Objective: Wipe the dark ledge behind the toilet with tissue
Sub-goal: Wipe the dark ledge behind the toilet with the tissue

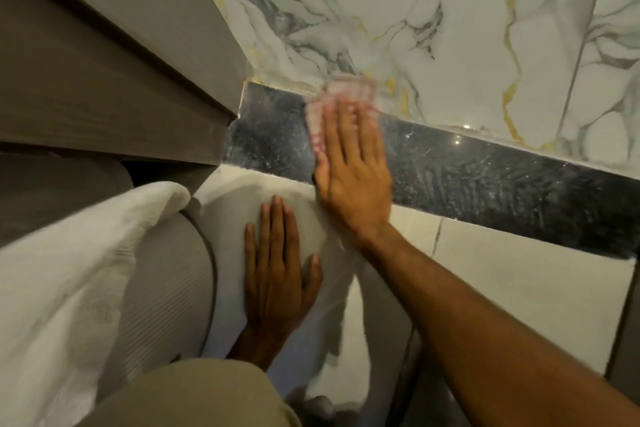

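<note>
Overhead, your view takes in the marble-patterned wall tiles (450, 10) at the far side, white with grey and gold veins, and a grey wood-grain cabinet (104, 62) filling the far left. Below the tiles, the dark ledge (502, 184) runs from the cabinet's corner off to the right, its glossy black surface streaked with pale smears and specks. Nearer you, the white toilet (221, 218) sits against the ledge, with a white towel (69, 270) draped at its left. Your left hand (277, 274) lies flat and open on the toilet top, fingers spread, holding nothing. Your right hand (349, 166) is also flat, fingers extended, pressing a pinkish-white tissue (341, 94) onto the ledge near its left end; the tissue is blurred and pokes out beyond your fingertips toward the wall.
</note>
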A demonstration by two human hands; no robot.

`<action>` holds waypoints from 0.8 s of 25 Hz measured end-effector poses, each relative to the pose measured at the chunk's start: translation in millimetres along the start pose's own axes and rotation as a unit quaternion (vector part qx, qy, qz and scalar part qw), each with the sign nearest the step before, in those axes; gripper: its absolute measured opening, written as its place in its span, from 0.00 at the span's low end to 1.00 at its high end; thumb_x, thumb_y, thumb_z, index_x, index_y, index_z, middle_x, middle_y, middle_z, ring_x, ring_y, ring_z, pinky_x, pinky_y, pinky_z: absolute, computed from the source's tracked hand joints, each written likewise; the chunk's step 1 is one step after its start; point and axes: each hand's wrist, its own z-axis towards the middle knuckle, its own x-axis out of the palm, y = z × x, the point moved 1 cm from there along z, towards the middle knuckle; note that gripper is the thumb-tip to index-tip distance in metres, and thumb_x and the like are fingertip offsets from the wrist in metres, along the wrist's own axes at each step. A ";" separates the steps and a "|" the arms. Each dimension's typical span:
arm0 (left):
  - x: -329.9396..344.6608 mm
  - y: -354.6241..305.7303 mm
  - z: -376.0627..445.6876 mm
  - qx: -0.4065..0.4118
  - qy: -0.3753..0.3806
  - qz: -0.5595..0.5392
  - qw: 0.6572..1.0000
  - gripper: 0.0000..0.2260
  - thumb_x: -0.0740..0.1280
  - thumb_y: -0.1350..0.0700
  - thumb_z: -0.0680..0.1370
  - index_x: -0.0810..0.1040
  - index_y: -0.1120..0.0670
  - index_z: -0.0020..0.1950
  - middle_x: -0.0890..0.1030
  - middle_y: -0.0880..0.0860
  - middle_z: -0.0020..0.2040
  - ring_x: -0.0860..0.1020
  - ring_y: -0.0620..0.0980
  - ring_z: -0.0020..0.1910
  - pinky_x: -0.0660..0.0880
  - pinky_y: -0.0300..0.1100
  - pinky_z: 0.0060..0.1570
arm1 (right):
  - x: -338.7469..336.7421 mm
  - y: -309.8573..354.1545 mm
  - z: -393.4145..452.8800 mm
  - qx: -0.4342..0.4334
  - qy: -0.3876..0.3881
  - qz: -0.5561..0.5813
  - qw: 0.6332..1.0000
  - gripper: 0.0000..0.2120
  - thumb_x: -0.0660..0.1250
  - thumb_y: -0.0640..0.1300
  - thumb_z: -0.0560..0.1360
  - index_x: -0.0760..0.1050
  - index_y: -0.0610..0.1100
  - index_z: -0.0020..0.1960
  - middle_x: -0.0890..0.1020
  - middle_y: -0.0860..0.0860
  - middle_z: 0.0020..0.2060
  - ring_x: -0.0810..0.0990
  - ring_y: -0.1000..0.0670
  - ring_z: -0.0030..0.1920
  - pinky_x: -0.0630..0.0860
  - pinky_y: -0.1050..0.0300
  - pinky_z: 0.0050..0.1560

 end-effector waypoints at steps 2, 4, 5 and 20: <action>-1.7 -2.1 -1.0 0.023 -0.002 0.003 1.000 0.34 0.51 0.43 0.89 0.55 0.62 0.90 0.55 0.63 0.91 0.54 0.60 0.91 0.46 0.59 0.90 | 1.9 -6.9 -44.9 -0.079 0.018 0.031 0.996 0.27 0.56 0.48 0.91 0.62 0.40 0.88 0.63 0.41 0.88 0.60 0.40 0.90 0.62 0.36 0.89; -4.0 -0.5 0.7 0.039 0.002 0.011 0.999 0.35 0.53 0.43 0.88 0.55 0.62 0.90 0.54 0.62 0.91 0.53 0.60 0.91 0.46 0.59 0.90 | -16.3 -34.6 -110.2 -0.055 0.042 0.005 0.998 0.27 0.57 0.47 0.90 0.64 0.40 0.87 0.65 0.41 0.87 0.63 0.39 0.89 0.68 0.34 0.85; -4.4 -0.8 2.2 0.044 0.006 0.012 0.999 0.35 0.53 0.43 0.87 0.55 0.62 0.90 0.53 0.62 0.91 0.52 0.60 0.91 0.46 0.59 0.90 | -22.7 -52.7 -122.7 -0.010 0.033 -0.023 0.999 0.28 0.57 0.47 0.90 0.63 0.39 0.87 0.64 0.40 0.88 0.62 0.37 0.89 0.68 0.34 0.85; 12.0 -58.3 11.7 0.159 0.019 0.000 0.987 0.36 0.50 0.39 0.89 0.52 0.61 0.90 0.55 0.64 0.90 0.52 0.61 0.91 0.46 0.60 0.90 | -33.6 -90.8 -58.0 0.192 -0.056 0.017 0.980 0.35 0.58 0.48 0.85 0.55 0.42 0.90 0.57 0.42 0.90 0.50 0.46 0.91 0.53 0.42 0.92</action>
